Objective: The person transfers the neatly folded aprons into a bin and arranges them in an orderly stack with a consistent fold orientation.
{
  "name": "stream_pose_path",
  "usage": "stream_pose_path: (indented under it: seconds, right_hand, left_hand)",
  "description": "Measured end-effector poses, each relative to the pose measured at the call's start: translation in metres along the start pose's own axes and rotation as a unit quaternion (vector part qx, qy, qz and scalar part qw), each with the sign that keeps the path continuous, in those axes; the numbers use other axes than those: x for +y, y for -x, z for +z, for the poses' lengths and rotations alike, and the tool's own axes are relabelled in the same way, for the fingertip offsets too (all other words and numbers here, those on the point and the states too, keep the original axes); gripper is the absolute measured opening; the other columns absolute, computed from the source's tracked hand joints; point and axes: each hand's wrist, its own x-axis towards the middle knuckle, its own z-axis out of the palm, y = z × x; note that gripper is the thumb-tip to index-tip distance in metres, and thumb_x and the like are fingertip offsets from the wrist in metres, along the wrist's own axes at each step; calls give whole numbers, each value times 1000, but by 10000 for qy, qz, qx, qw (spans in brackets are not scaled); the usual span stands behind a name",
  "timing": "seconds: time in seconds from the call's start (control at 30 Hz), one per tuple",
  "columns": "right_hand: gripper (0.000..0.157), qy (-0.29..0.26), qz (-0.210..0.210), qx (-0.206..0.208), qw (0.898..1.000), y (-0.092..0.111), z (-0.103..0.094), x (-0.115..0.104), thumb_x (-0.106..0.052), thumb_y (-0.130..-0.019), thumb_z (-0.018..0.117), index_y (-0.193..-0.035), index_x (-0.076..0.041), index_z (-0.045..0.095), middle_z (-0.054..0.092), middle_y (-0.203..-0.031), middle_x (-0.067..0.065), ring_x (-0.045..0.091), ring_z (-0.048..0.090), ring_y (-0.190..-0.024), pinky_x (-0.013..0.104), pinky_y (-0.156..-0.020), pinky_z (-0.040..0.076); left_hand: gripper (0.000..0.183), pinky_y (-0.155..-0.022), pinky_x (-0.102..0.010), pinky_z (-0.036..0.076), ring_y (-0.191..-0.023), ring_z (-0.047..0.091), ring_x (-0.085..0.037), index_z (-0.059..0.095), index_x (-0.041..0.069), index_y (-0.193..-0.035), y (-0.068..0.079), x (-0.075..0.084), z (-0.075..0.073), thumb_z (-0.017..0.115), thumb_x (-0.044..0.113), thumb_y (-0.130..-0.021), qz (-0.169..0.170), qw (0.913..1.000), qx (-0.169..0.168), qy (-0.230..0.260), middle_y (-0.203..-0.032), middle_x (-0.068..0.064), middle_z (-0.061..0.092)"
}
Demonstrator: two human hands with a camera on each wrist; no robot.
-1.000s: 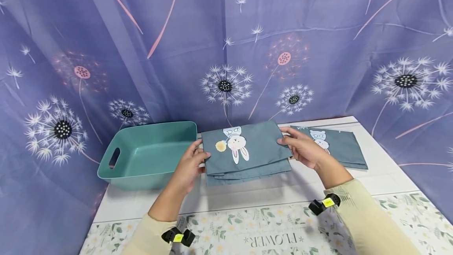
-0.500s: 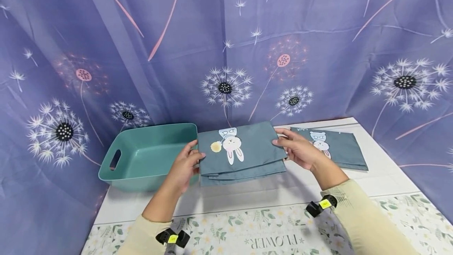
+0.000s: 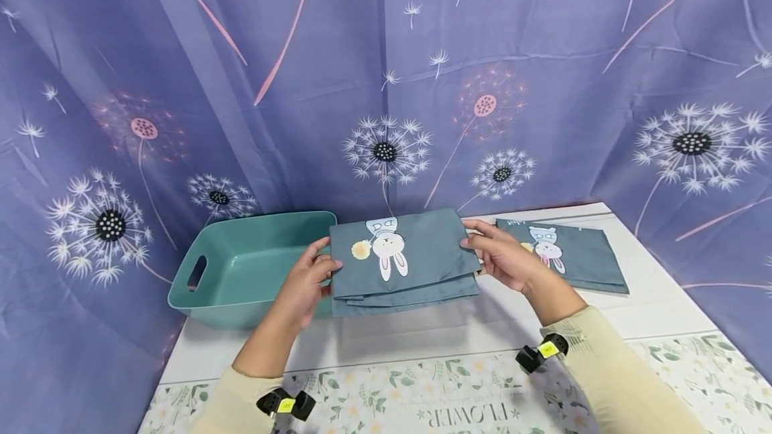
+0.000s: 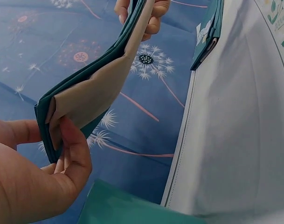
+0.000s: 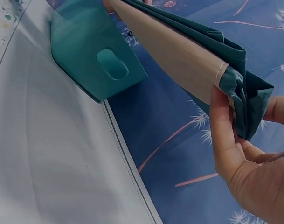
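Between both hands hangs a folded grey-green cloth with a rabbit print [image 3: 431, 246], raised above the table. My left hand [image 3: 306, 286] pinches its left end, and my right hand [image 3: 509, 256] pinches the right end. In the left wrist view, the folded cloth [image 4: 97, 91] shows a beige underside, with the thumb and fingers of the left hand [image 4: 44, 175] gripping its stacked layers. Seen from the right wrist, the right hand [image 5: 249, 170] holds the corner of the folded cloth [image 5: 174, 51], whose loose layers fan apart slightly.
A green plastic bin [image 3: 253, 317] with a handle hole stands left of the held cloth, close by the left hand. Behind my right hand lies a second folded rabbit-print cloth [image 3: 588, 256] on the white table [image 3: 386, 340]. A purple dandelion curtain [image 3: 422, 92] borders the table's back.
Both hands have moved a little to the left with the folded cloth, toward the bin. More of the second cloth's rabbit print now shows. The grip looks the same.
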Motion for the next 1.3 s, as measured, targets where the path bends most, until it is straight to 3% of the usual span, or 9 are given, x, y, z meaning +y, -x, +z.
stream_pose_path:
  seconds: [0.2,0.57,0.97,1.3]
  right_hand:
    - [48,-50,-17,-63,10000,-3,4,0,-9,-102,50,-148,-11,35,65,-99,-5,6,70,-75,25,-63,60]
    - [45,-166,-77,-70,9998,-7,15,3,-6,-101,49,-144,-14,39,66,-96,-6,8,71,-75,27,-61,60]
    - [52,-219,-71,-136,9996,-14,24,4,-6,-101,48,-150,-9,30,64,-100,-4,9,72,-80,30,-62,62]
    - [60,-161,16,-74,9998,-19,30,3,-7,-100,49,-154,-9,25,63,-100,-4,9,71,-83,29,-61,61]
  left_hand:
    - [66,-80,-31,51,-84,59,-12,31,20,-157,-1,1,-7,56,9,-97,-10,9999,-56,88,-110,1,56]
    - [66,-79,-29,50,-85,60,-10,30,23,-158,0,8,-20,56,12,-98,-142,9998,-119,-51,-116,-3,47]
    - [68,-83,-34,53,-92,65,-12,27,20,-159,0,11,-37,56,10,-98,-187,9995,-239,34,-106,3,67]
    - [70,-83,-34,53,-90,64,-11,26,20,-160,-2,12,-47,56,9,-97,-246,9991,-338,120,-97,6,68]
